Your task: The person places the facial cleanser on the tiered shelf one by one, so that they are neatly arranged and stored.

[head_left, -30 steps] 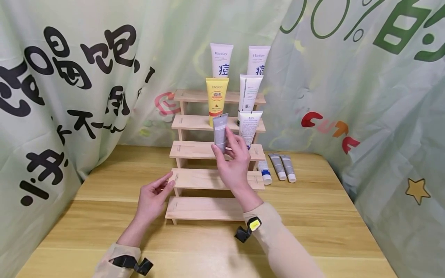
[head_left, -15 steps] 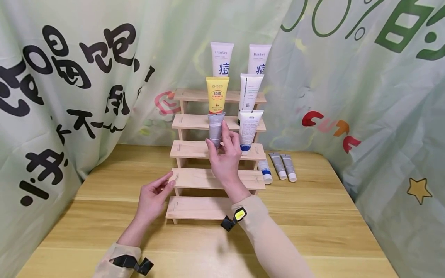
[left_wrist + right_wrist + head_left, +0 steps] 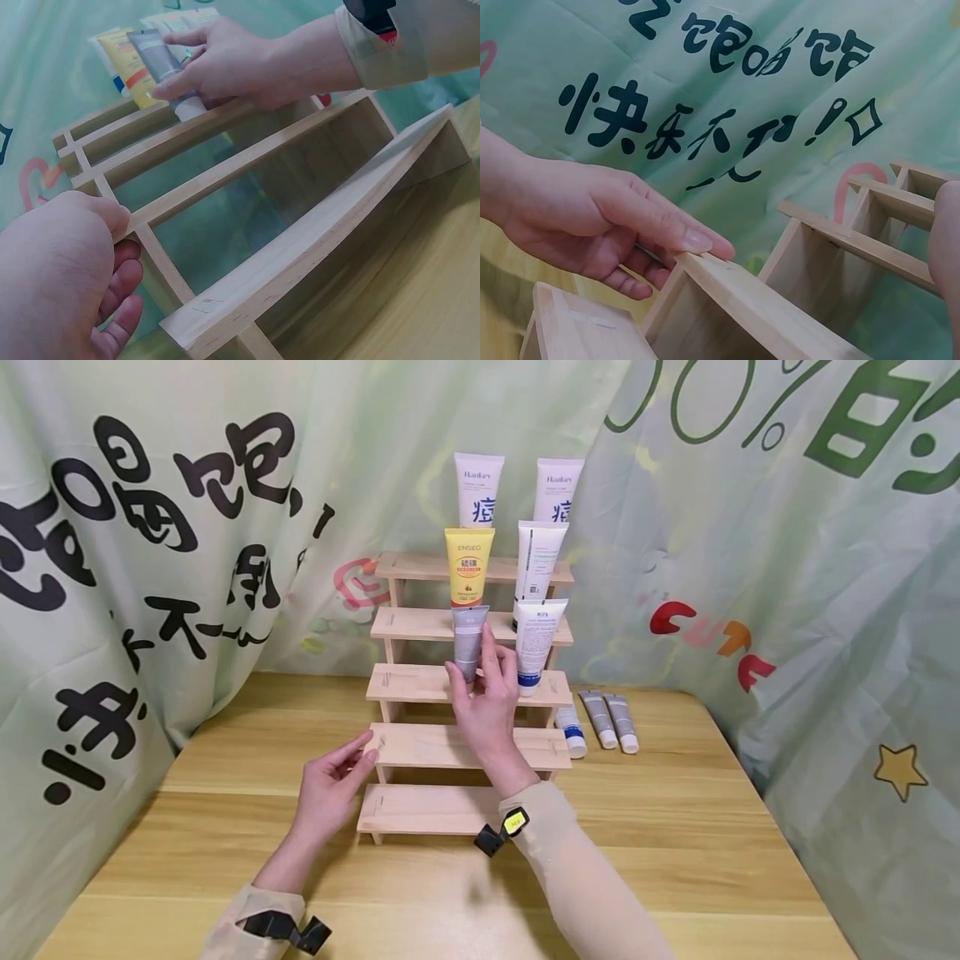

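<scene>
Printed curtain (image 3: 337, 435) all round, wood worktop (image 3: 660, 827) below, five-step rack (image 3: 408, 743) standing on it. We see a person's right grip (image 3: 487, 702) at the third shelf from the top, thumb and fingers closed lightly round a grey tube (image 3: 468, 639), gap no wider than the tube. We have the grey tube at the left part of that shelf, cap down, in front of the yellow tube (image 3: 469, 564) one step up. Left wrist view shows the white cap by the shelf's front edge; we can't tell if it bears on the wood.

Left grip (image 3: 328, 793) pinches the left end of the second shelf from the bottom, presumably steadying it.

Same shelf as the grey tube, right side: a blue-capped tube (image 3: 538, 635), upright. Behind it a white tube (image 3: 542, 560), and at the top two Hankey tubes (image 3: 478, 485). Lying on the worktop right of the rack: two spare tubes (image 3: 609, 720), also grey, and one blue-banded tube (image 3: 572, 731), partly hidden.

Step in hand, we'd judge: standing the grey tube on its shelf. Next move calls for seating the cap flat, checking balance, then loosening the right fingers without nudging the blue-capped tube.
</scene>
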Action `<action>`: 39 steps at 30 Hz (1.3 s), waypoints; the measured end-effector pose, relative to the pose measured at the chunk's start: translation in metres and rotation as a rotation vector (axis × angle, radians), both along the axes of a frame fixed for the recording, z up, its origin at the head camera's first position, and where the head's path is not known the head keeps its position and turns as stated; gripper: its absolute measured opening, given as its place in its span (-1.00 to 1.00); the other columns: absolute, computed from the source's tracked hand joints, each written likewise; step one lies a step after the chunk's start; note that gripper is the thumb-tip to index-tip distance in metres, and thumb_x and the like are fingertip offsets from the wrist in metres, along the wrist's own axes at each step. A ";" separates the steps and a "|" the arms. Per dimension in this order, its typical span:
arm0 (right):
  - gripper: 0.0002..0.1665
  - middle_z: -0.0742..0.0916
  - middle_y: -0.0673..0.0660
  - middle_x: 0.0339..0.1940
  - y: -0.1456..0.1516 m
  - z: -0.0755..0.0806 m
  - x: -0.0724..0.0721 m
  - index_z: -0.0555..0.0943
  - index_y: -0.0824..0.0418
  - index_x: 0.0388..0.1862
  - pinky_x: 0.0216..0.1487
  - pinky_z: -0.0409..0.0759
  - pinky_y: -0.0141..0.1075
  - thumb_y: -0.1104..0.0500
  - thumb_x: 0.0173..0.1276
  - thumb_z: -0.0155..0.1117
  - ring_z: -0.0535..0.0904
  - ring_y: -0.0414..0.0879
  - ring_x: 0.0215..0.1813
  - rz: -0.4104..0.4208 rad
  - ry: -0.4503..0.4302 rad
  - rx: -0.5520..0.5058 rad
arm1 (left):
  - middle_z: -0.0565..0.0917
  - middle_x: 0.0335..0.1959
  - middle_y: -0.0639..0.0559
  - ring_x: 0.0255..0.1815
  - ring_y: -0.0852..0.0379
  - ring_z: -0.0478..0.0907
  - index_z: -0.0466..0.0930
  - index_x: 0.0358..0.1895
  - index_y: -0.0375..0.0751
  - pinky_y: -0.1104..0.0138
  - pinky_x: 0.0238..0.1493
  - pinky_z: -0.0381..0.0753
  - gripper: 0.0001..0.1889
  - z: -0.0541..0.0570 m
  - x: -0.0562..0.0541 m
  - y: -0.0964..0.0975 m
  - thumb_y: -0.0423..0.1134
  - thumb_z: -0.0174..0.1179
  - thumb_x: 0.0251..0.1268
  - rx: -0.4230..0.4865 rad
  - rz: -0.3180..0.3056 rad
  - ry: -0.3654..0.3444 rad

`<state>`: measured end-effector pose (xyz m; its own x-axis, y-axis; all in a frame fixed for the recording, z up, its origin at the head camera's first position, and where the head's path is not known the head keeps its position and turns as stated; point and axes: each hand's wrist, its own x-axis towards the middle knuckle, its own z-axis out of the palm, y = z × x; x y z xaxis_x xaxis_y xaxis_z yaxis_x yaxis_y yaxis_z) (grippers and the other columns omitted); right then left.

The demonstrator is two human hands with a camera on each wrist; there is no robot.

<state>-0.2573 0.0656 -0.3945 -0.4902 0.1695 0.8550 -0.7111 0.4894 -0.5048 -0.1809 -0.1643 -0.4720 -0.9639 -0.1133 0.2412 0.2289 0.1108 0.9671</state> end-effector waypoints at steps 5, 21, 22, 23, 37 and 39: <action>-0.11 0.51 0.35 0.06 0.000 -0.003 0.002 0.37 0.43 0.57 -0.25 0.78 -0.17 0.34 0.34 0.56 0.60 0.19 -0.02 -0.008 -0.006 0.012 | 0.69 -0.23 -0.18 -0.32 0.16 0.55 0.76 0.22 -0.22 0.39 -0.37 0.60 -0.67 0.000 0.000 0.000 -0.29 0.41 0.45 -0.001 0.004 0.002; -0.07 0.52 0.32 0.10 0.004 -0.004 0.011 0.36 0.40 0.59 -0.10 0.77 -0.14 0.32 0.31 0.59 0.64 0.11 0.03 -0.002 -0.045 0.026 | 0.69 -0.16 -0.18 -0.30 0.16 0.56 0.72 0.27 -0.22 0.41 -0.37 0.60 -0.62 -0.001 0.000 0.001 -0.28 0.42 0.45 -0.023 0.005 -0.026; -0.06 0.53 0.33 0.12 0.006 -0.004 0.013 0.37 0.38 0.59 -0.07 0.77 -0.14 0.32 0.30 0.60 0.64 0.12 0.05 -0.002 -0.045 0.032 | 0.70 -0.16 -0.18 -0.30 0.16 0.56 0.72 0.27 -0.22 0.41 -0.37 0.59 -0.62 -0.001 0.000 0.001 -0.28 0.42 0.45 -0.026 0.007 -0.025; -0.06 0.54 0.33 0.14 0.007 -0.004 0.014 0.37 0.37 0.60 -0.04 0.76 -0.14 0.31 0.30 0.60 0.63 0.12 0.07 -0.001 -0.047 0.040 | 0.70 -0.16 -0.18 -0.30 0.15 0.56 0.72 0.27 -0.22 0.41 -0.38 0.59 -0.62 -0.001 0.000 0.001 -0.28 0.42 0.45 -0.027 0.009 -0.022; -0.43 0.72 0.30 0.09 0.039 -0.002 0.053 0.65 0.40 0.30 0.15 0.68 -0.21 0.41 0.30 0.52 0.72 0.10 0.07 0.057 0.073 0.085 | 0.73 -0.16 -0.15 -0.28 0.13 0.59 0.72 0.28 -0.22 0.40 -0.35 0.61 -0.62 -0.001 -0.001 0.000 -0.28 0.42 0.45 -0.038 0.005 -0.006; -0.52 0.76 0.25 0.04 0.045 -0.001 0.060 0.69 0.39 0.19 0.12 0.68 -0.22 0.42 0.27 0.52 0.74 0.09 0.01 0.062 0.094 0.088 | 0.74 -0.15 -0.18 -0.27 0.13 0.60 0.71 0.28 -0.23 0.41 -0.35 0.62 -0.61 -0.001 -0.001 0.000 -0.29 0.42 0.45 -0.032 0.002 -0.002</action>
